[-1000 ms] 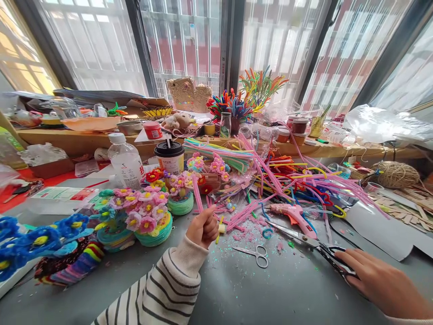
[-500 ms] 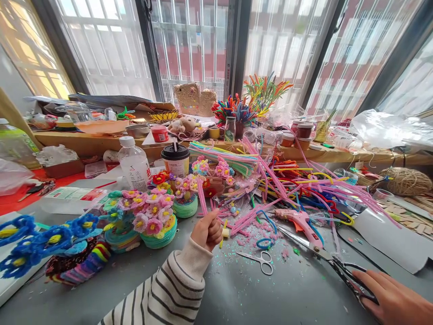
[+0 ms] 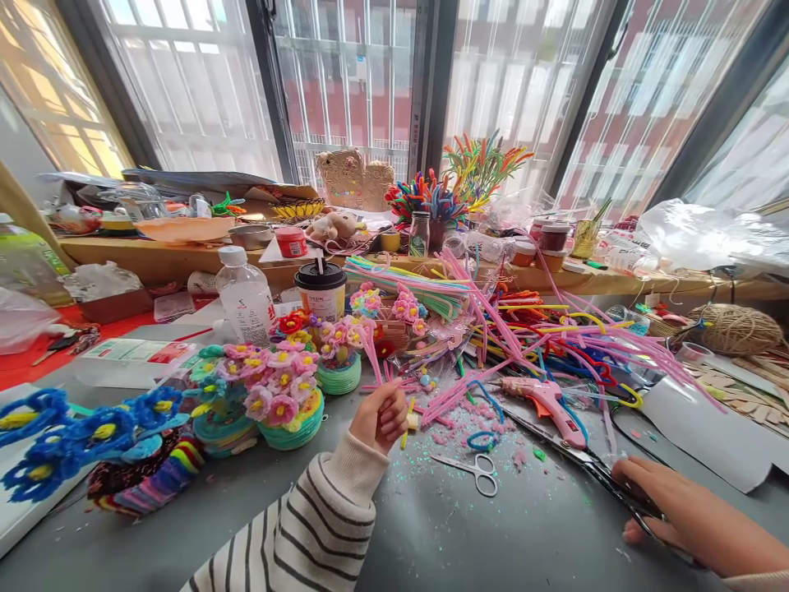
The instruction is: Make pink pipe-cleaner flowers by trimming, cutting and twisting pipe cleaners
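My left hand (image 3: pixel 379 417) is closed around the lower end of pink pipe cleaners (image 3: pixel 371 352), which stick up above its fingers. My right hand (image 3: pixel 669 510) lies over the handles of large black scissors (image 3: pixel 601 470), at the lower right, with its fingers wrapped round them. The scissors' blades point left, beside a pink glue gun (image 3: pixel 547 404). Small white-handled scissors (image 3: pixel 481 472) lie between the hands, among pink fluff and glitter. A blue pipe cleaner (image 3: pixel 484 441) is curled just behind them.
Pipe-cleaner flower pots (image 3: pixel 289 427) and a blue-flowered one (image 3: pixel 148 477) stand at the left. Behind them are a plastic bottle (image 3: pixel 243 296) and a lidded cup (image 3: pixel 320 300). Loose pipe cleaners (image 3: pixel 530 329) pile up at centre right. Twine (image 3: pixel 736 329) sits far right.
My right hand has moved left and farther over the black scissors' handles, and the blades look closer together. My left hand has barely moved.
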The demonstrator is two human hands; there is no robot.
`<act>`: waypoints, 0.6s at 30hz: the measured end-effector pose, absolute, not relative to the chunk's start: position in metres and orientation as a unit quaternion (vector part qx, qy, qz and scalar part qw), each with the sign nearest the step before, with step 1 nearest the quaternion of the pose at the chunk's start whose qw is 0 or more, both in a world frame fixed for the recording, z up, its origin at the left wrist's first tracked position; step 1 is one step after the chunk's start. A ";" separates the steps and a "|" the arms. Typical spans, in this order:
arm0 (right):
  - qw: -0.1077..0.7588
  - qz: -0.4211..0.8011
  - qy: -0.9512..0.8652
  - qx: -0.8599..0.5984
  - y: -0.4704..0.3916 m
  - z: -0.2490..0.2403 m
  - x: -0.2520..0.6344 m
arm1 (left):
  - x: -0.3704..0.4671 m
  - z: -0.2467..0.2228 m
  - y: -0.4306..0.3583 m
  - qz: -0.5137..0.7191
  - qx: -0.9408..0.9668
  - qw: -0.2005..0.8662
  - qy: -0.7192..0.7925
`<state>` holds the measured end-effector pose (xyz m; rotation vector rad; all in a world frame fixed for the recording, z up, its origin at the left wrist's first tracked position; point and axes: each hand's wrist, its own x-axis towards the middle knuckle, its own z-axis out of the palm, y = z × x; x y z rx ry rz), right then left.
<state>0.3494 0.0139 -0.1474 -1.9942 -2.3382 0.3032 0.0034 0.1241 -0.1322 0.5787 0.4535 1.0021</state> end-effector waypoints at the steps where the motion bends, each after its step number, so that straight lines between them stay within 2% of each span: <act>1: 0.023 0.122 -0.751 -0.649 0.015 -0.147 0.352 | 0.003 -0.132 0.124 0.470 0.259 0.819 0.203; 6: 0.067 0.133 -0.731 -0.666 0.021 -0.131 0.344 | 0.001 -0.129 0.123 0.460 0.195 0.849 0.170; 10: 0.216 0.148 -0.710 -0.653 0.036 -0.111 0.287 | 0.001 -0.128 0.122 0.454 0.190 0.854 0.169; 12: 0.312 0.227 -0.688 -0.614 0.049 -0.111 0.249 | 0.001 -0.129 0.122 0.452 0.195 0.854 0.165; 14: 0.405 0.364 -0.638 -0.545 0.066 -0.118 0.212 | 0.001 -0.129 0.123 0.452 0.208 0.851 0.169; 16: 0.492 0.521 -0.528 -0.456 0.083 -0.128 0.183 | 0.001 -0.130 0.123 0.457 0.237 0.837 0.187; 18: 0.536 0.666 -0.379 -0.355 0.097 -0.136 0.164 | 0.002 -0.131 0.123 0.463 0.291 0.805 0.232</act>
